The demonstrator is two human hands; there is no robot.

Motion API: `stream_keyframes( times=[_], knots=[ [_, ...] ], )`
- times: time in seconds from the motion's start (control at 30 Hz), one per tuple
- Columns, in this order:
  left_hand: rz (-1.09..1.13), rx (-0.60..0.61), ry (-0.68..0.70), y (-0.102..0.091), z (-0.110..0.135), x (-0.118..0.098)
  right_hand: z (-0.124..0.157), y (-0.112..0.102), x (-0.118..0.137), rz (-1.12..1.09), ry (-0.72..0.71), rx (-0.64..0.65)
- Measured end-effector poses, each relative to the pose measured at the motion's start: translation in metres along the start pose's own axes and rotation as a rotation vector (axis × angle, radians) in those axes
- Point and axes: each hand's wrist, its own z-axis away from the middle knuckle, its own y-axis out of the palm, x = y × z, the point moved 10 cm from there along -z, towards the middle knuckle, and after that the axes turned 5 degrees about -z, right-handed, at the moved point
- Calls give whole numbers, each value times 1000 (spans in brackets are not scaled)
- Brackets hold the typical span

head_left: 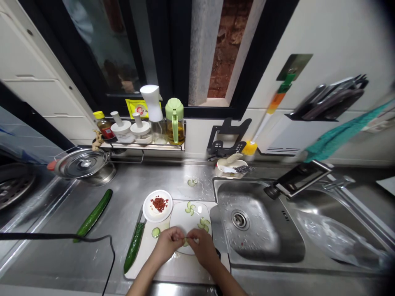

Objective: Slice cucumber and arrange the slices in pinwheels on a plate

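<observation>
My left hand [167, 244] and my right hand [202, 246] meet at the near rim of a white plate [189, 220], both pinched on thin cucumber slices [185, 241] between the fingertips. Two small fans of cucumber slices [190, 208] lie further back on the plate. The plate rests on a white cutting board [173, 269]. On the board's left side lie a partly cut cucumber [134, 246] and one loose slice [156, 232]. A small white dish of red berries [158, 205] sits just behind the board.
A whole cucumber [93, 214] lies on the steel counter at left, near a black cable [61, 237]. A steel sink [256, 224] with a tap [300, 179] is at right. A condiment rack [145, 131] and a pot lid [82, 163] stand at the back.
</observation>
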Motion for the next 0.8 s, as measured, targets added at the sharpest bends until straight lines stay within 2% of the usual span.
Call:
stream_keyframes(
  times=[0.13,0.3,0.43,0.53,0.63,0.7,0.8],
  knots=[
    [195,3,-75,7,-2,11,1,-9,5,-6,-10,0],
    [366,61,-328,21,4,30,4,-16,6,-50,-48,-27],
    [452,112,-470,30,12,32,6,-16,8,-66,-140,-40],
    [537,139,-480,35,11,30,8,-16,10,-51,-208,-40],
    [585,107,-467,33,7,33,9,-16,8,-30,-215,-53],
    [566,64,-459,29,5,38,9,-16,3,-25,-169,-57],
    [466,27,-418,24,-2,42,8,-13,-12,-28,-20,-37]
  ],
)
